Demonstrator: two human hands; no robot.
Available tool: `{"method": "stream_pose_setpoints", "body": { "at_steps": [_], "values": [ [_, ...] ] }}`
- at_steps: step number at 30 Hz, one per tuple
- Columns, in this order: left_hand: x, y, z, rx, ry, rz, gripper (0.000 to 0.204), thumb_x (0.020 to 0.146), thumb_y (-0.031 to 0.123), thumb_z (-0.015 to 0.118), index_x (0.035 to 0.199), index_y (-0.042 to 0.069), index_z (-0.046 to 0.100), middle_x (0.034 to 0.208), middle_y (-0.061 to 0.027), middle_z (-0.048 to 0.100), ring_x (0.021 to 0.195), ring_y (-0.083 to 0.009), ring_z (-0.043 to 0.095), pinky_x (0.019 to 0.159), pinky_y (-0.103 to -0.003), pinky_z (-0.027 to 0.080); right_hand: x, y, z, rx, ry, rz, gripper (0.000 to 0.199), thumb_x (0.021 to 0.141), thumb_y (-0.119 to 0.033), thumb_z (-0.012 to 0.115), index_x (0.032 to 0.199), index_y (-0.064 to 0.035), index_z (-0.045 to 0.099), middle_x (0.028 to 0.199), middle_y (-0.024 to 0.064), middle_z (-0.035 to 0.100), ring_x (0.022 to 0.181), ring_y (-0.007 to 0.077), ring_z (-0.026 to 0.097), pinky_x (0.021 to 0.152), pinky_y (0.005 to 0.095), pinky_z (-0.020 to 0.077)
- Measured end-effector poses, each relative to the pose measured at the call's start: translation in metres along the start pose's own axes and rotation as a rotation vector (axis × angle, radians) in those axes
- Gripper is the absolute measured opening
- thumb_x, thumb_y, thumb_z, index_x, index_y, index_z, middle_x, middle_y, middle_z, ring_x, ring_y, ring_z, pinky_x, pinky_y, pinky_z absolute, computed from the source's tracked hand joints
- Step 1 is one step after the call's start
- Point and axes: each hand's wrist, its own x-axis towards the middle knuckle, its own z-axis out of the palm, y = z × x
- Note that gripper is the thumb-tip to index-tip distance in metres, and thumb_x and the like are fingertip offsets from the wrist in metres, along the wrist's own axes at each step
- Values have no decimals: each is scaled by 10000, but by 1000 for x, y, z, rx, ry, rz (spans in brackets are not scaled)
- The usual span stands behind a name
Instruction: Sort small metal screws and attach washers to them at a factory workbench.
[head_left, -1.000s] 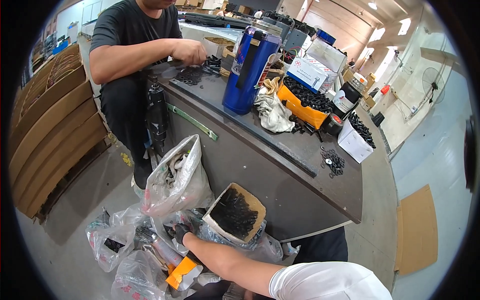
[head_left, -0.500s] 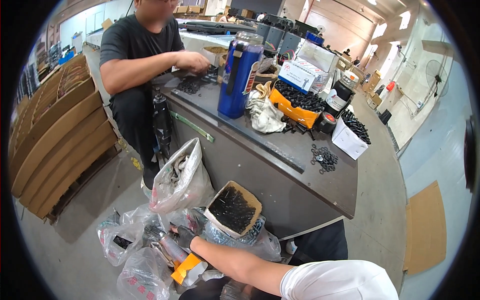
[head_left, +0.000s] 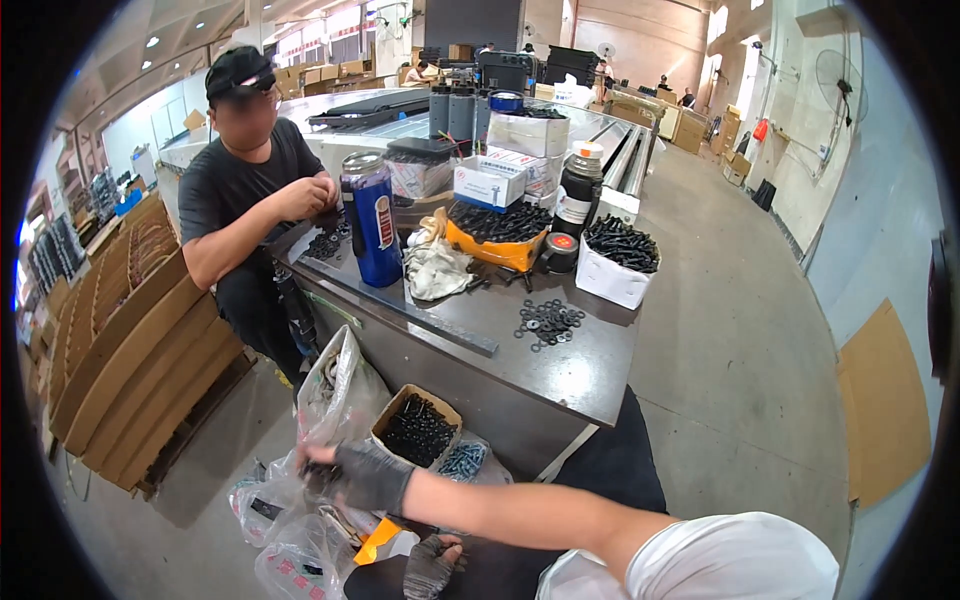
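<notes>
The long grey metal worktop (head_left: 560,350) runs away from me, with a person in a black shirt (head_left: 250,200) seated at its far left end. On it stand a tall blue cylindrical jug (head_left: 372,232), a crumpled pale cloth (head_left: 436,270), an orange tray of black screws (head_left: 497,240), a white box heaped with black bolts (head_left: 614,262) and a loose scatter of black washers (head_left: 546,322).

On the floor under the worktop's near edge lies a huddle of clear, crinkled plastic bags (head_left: 340,395) holding dark metal parts, soft and sagging, some lying flat and one standing tall. Beside them sits an open brown cardboard box of black screws (head_left: 418,430), tilted toward me, and a smaller clear bag of blue-grey screws (head_left: 462,460).

My right hand (head_left: 355,475), in a dark fingerless glove, reaches across to the left; its grip is closed on the loose plastic of the bags, just left of and below the cardboard box. My left hand (head_left: 432,565), gloved likewise, rests low near my lap, fingers curled; I cannot tell whether it holds anything.

Against the earlier frame, my right hand has come up from lower in the pile, and the view has lifted to show more of the worktop.
</notes>
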Motion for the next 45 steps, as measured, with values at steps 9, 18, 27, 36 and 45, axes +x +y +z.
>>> {"method": "stream_pose_setpoints", "body": {
  "at_steps": [9, 18, 27, 36, 45],
  "values": [
    [27, 1, 21, 251, -9, -222, 158, 859, 32, 684, 1001, -35, 702, 770, -79, 703, 654, -149, 676, 638, -275, 532, -168, -236, 43, -328, 257, -508, 136, 948, -76, 613, 1071, -31, 646, 951, 77, 655, 923, 168, 636, 859, 281, 556],
    [28, -8, 31, 80, -17, -267, 168, 893, 24, 650, 1033, -69, 662, 767, -130, 707, 640, -173, 678, 607, -295, 541, -234, -375, -32, -760, 609, -554, 269, 942, -48, 608, 1204, 10, 610, 1028, 104, 649, 954, 193, 624, 838, 308, 546],
    [14, 28, 41, 330, 18, -267, 180, 875, 17, 666, 1034, -68, 682, 797, -120, 711, 649, -174, 679, 616, -288, 545, -233, -369, -55, -1612, 694, -714, 179, 932, -79, 567, 1062, -30, 681, 857, 56, 652, 788, 151, 615, 746, 318, 515],
    [23, 15, 48, 62, 186, -179, 161, 888, 15, 659, 1029, -60, 675, 786, -96, 683, 645, -146, 644, 626, -274, 537, -260, -376, -37, -1865, 377, -575, 249, 963, -129, 522, 1147, -53, 672, 1092, 74, 692, 1065, 189, 624, 983, 336, 462],
    [27, 39, 73, 169, 167, -145, 199, 890, 67, 687, 1054, -45, 682, 821, -51, 680, 708, -111, 631, 657, -260, 517, -274, -396, -16, -2187, 66, -472, 371, 931, -53, 475, 1277, -65, 610, 1229, 98, 641, 1161, 215, 601, 1043, 361, 443]
  ]
}}
